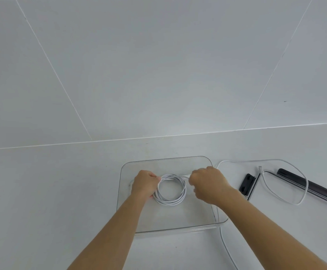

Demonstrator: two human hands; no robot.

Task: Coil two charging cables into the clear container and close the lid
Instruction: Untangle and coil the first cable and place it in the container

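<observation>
desk (61, 191): white, carries everything in use.
left hand (145, 184): over the container's left part, fingers curled round the left side of the coil. Grasping it, probably so the loops don't spring apart.
first cable (182, 191): white, wound into a tidy ring of several turns and held between both hands. It sits inside the container's outline. Can't tell whether it rests on the floor of the box or is held just above it.
clear container (168, 159): shallow, transparent, rounded corners, open top, flat on the desk right in front of the person. Placed close so both hands reach in easily.
right hand (207, 184): at the coil's upper right, fingers curled, and it looks to pinch the white end of the first cable. The contact is partly hidden. Likely tucking the tail so the ring holds its shape.
second cable (256, 160): white, loose, uncoiled, right of the container. One run passes along the container's right wall toward the near edge, and the other end loops over the lid.
lid (291, 177): clear panel with dark latch bars, lying flat far right, off the box and apart from it, to keep the opening free.
stage (judged): first coil about done, with the second cable and the lid closing left.
risk (judged): the ring may unwind on release, and the loose cable must come off the lid first.
</observation>
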